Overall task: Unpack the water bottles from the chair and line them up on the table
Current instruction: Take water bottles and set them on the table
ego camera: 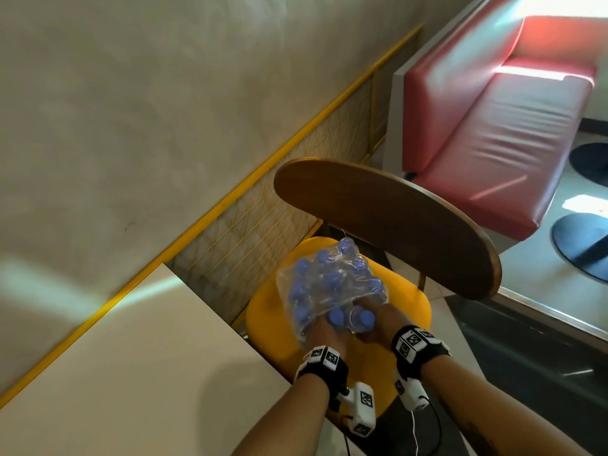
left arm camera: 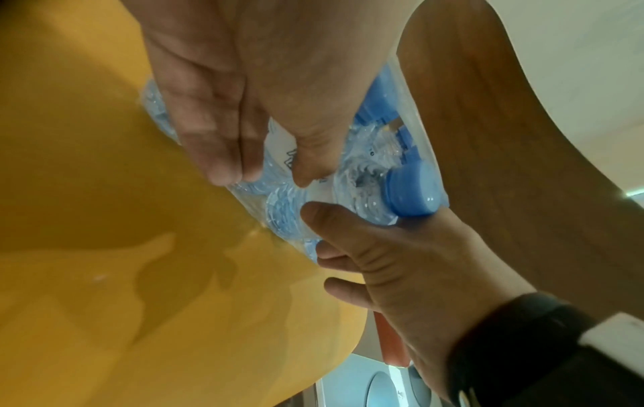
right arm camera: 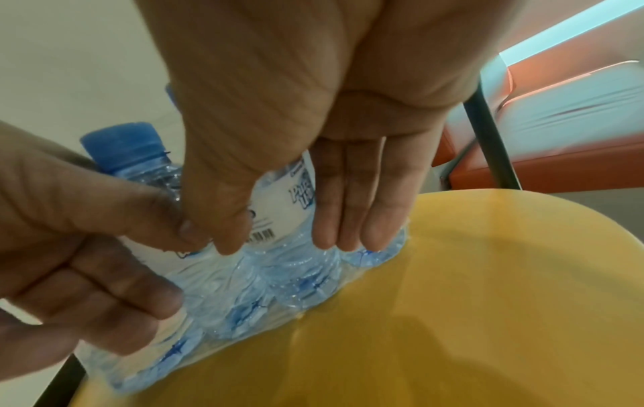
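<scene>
Both hands on shrink-wrapped pack of water bottles (ego camera: pixel 332 287) — left hand (ego camera: pixel 325 330) and right hand (ego camera: pixel 378 324) each curl fingers round bottles at near edge. Pack sits on yellow chair seat (ego camera: pixel 408 311), beside table (ego camera: pixel 131 357).

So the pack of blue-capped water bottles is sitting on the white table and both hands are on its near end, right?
Not quite: the pack of water bottles sits on the yellow chair seat, not the white table, as the head view shows. Both the left hand and right hand are on its near end.
</scene>
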Action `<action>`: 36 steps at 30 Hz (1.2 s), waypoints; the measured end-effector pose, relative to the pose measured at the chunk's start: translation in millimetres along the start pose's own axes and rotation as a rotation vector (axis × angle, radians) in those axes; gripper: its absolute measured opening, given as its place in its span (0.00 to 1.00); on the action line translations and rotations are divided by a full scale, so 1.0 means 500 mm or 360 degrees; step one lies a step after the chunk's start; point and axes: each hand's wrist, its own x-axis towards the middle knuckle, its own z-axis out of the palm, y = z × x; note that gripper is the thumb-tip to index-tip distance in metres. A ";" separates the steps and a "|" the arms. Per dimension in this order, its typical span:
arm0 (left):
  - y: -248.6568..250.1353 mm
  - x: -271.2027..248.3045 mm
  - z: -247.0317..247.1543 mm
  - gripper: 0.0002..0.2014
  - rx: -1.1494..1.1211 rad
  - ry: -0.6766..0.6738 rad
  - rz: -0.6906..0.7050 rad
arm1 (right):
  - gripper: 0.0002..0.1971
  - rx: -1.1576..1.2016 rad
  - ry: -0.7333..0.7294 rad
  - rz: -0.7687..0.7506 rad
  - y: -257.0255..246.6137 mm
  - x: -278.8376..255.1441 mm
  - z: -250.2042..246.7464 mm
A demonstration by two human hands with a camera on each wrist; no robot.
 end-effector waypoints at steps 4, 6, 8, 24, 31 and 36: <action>-0.029 -0.038 -0.027 0.12 -0.0032 -0.0134 0.0200 | 0.36 0.0040 0.0056 0.0019 -0.006 -0.067 -0.010; -0.055 -0.078 -0.058 0.21 -0.0050 -0.0107 0.0384 | 0.33 0.0137 0.0050 -0.0008 -0.010 -0.104 -0.002; -0.085 -0.133 -0.111 0.26 -0.0156 -0.0078 0.0447 | 0.34 0.0198 0.0052 -0.0077 -0.028 -0.138 0.017; -0.834 -0.545 -0.467 0.27 -0.0359 0.0559 -0.0437 | 0.37 -0.0424 -0.0720 -0.0931 -0.654 -0.258 0.427; -1.076 -0.688 -0.511 0.26 -0.0427 0.0701 -0.0758 | 0.34 -0.0582 -0.0809 -0.1039 -0.907 -0.357 0.640; -1.167 -0.711 -0.519 0.26 -0.0477 0.0767 -0.0792 | 0.33 -0.0649 -0.0805 -0.1145 -0.999 -0.393 0.753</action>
